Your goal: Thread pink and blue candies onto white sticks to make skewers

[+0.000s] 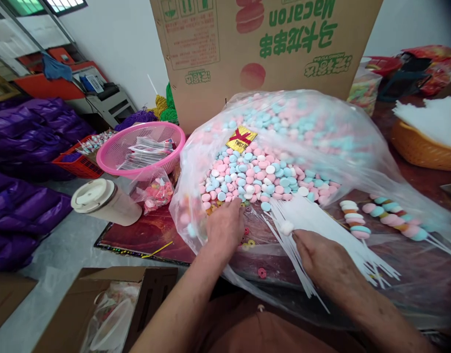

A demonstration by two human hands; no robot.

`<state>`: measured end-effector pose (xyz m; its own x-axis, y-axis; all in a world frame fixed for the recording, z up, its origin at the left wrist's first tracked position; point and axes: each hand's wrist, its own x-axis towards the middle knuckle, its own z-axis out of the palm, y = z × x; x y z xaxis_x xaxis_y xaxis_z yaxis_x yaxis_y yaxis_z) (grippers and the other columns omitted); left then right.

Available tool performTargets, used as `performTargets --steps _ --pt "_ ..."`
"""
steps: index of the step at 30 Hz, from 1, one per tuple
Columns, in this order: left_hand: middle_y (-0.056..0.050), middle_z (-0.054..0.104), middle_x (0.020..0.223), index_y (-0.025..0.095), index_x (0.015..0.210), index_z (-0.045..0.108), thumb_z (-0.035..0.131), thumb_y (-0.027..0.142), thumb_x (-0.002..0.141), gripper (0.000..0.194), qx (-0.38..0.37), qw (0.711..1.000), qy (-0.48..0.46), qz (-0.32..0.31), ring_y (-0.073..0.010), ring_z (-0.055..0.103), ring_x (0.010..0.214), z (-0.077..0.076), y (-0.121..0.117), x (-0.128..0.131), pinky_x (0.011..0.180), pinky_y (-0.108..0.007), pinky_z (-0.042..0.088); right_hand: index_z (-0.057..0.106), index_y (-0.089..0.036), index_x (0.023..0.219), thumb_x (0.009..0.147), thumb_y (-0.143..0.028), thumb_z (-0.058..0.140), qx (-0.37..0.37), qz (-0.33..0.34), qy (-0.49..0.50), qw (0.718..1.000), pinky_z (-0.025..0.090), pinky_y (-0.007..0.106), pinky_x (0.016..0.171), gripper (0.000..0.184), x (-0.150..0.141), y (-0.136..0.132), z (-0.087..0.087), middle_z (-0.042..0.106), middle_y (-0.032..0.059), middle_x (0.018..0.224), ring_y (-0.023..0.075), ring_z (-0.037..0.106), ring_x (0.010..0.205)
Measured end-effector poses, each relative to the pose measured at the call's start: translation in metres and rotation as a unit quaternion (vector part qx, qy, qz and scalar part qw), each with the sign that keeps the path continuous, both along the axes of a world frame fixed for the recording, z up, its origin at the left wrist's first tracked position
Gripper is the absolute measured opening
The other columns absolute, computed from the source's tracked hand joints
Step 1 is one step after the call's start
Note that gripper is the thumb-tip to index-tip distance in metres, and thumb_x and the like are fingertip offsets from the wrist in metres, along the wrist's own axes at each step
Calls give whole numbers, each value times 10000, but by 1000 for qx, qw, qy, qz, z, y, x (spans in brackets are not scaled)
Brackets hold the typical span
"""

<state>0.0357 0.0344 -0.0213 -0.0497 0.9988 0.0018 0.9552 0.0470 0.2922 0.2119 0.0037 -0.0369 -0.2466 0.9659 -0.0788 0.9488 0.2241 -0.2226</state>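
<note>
A big clear plastic bag (361, 127) lies open on the table, spilling pink, blue and white button-shaped candies (254, 176). My left hand (227, 225) reaches to the pile's near edge, fingers bent together among small ring candies; its fingertips are partly hidden. A white marshmallow (286, 227) shows at the fingertips of my right hand (321, 252), which is closed on it; whether a stick runs through it I cannot tell. Under and beside that hand lie loose white sticks (297, 264). To the right are a short candy skewer (355, 220) and longer candy skewers (396, 218).
Behind the bag stands a large cardboard box (225, 63). At left are a pink basket (175, 142) with flat packets, a lidded cup (118, 203) and a small candy bag (157, 193). A woven basket (424, 152) sits far right. An open carton (74, 304) is below the table edge.
</note>
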Motion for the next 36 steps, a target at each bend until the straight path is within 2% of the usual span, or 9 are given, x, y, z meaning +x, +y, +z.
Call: performTargets --steps 4,7,13,18,21,24,27,31,36 --pt "-92 626 902 171 788 634 470 194 784 166 -14 996 55 -64 -238 610 803 -11 26 -6 645 -321 460 598 -178 789 847 -142 369 26 6 30 999 338 256 569 239 8 -5 3 658 50 735 174 604 664" --pt "-68 637 820 170 753 617 533 250 752 116 -8 991 -131 5 -209 618 757 -19 20 -9 634 -300 472 589 -182 742 833 -135 374 41 -4 31 999 315 256 542 238 5 -10 7 640 38 671 168 590 617" --pt "-17 636 610 142 790 560 664 312 648 244 -99 746 -632 186 -144 622 536 -16 -12 -2 500 -239 493 585 -176 740 816 -83 395 -4 32 25 999 268 256 511 225 -16 -9 16 636 26 653 151 586 571" --pt "4 632 556 138 756 546 699 271 600 256 -61 705 -666 236 -120 603 473 -13 -19 6 476 -212 485 584 -171 782 819 -63 391 -29 37 4 999 238 256 500 225 -22 -12 17 649 33 694 158 608 613" --pt "15 620 538 149 757 528 671 300 626 245 -45 717 -652 242 -124 593 454 -17 -19 7 456 -219 477 584 -176 802 823 -67 393 -40 37 7 998 229 256 496 221 -20 -15 17 656 29 701 159 616 622" --pt "0 627 573 153 754 551 600 294 684 165 1 817 -549 177 -134 601 500 -24 -25 8 492 -239 489 587 -174 797 815 -70 402 -49 29 3 998 226 257 491 213 -22 -18 20 662 36 696 156 616 612" --pt "-39 657 671 160 776 609 530 226 730 112 114 941 -319 5 -151 620 617 -31 -36 6 594 -260 498 590 -165 804 801 -47 385 -59 26 15 998 249 251 497 236 -25 -20 19 669 50 705 151 613 611" --pt "-78 678 810 164 944 620 442 181 805 226 174 942 -154 -242 -158 622 725 -31 -41 -5 669 -260 487 588 -160 767 827 -92 334 -37 33 118 992 309 235 526 269 -19 -15 6 662 53 689 144 589 601" --pt "-85 636 885 196 930 640 443 236 832 224 90 989 19 -113 -203 579 855 -18 -5 -14 747 -315 456 574 -186 710 862 -237 330 -1 16 189 982 325 223 529 292 -5 -6 -1 628 29 628 135 540 561"
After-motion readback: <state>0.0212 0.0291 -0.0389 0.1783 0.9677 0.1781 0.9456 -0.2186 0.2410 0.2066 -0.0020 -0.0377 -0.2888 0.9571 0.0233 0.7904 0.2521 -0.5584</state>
